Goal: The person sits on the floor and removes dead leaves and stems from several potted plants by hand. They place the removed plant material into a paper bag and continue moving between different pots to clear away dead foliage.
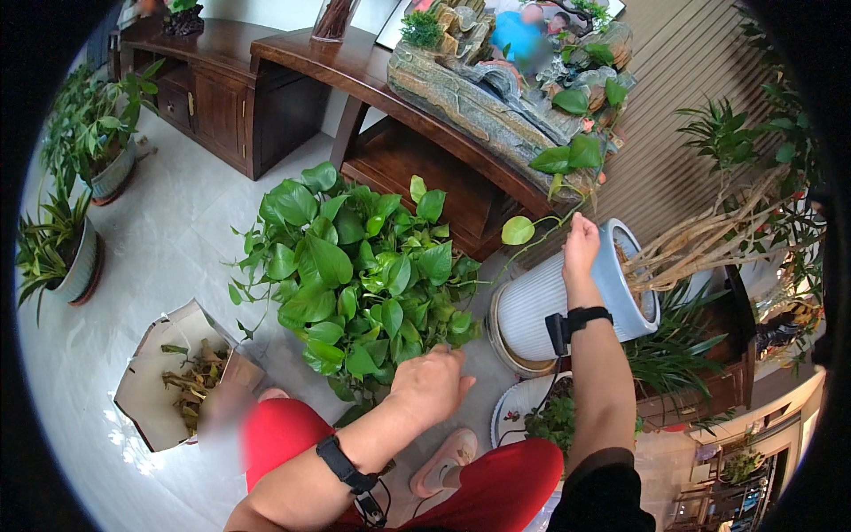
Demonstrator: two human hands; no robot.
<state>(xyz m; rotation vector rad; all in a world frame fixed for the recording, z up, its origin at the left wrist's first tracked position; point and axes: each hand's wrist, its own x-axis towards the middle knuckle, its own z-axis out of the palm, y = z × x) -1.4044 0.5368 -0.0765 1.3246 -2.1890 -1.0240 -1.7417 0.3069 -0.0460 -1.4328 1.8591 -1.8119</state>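
A bushy pothos plant (355,275) with broad green leaves stands on the floor in the middle; its pot is hidden by leaves. One long vine (542,232) runs from its right side up toward the stone fountain, bearing a yellow-green leaf (518,230). At the upper end of this vine, my right hand (581,246) is raised with its fingers pinched on the stem, beside the rim of a white pot. My left hand (432,385) is at the plant's lower right edge, fingers curled in against the foliage. What those fingers grip is hidden behind the hand.
A white ribbed pot (541,306) with a woody plant stands at the right. Beyond are a dark wooden table (443,115) and a rockery fountain (496,124). A paper bag (151,368) of dry leaves sits at the lower left, potted plants (80,257) farther left.
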